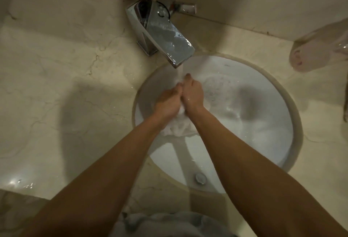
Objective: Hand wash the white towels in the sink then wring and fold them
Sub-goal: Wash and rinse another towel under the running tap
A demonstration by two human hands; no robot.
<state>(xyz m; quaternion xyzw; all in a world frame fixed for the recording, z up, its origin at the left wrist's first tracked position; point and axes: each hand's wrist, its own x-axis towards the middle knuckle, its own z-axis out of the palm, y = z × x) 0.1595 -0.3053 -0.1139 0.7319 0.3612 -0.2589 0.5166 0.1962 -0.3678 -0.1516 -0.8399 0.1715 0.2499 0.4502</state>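
Crumpled grey cloth (169, 221) sits at the frame's bottom edge. Your bench (56, 86) surrounds the sink (293, 116), where both hands, left hand (167, 103) and right hand (194, 93), grip 1 towel (177, 125) under the tap (160, 27). It likely handles limp, heavy, slippery; hold bunched folds.

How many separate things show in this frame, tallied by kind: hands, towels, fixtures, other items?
Hands: 2, the left hand and right hand, both gripping the towel
Towels: 1 bunched wet white towel
Fixtures: 2, the chrome square-spout faucet and round white basin sink
Other: 1 clear plastic bag on the counter
Total: 6
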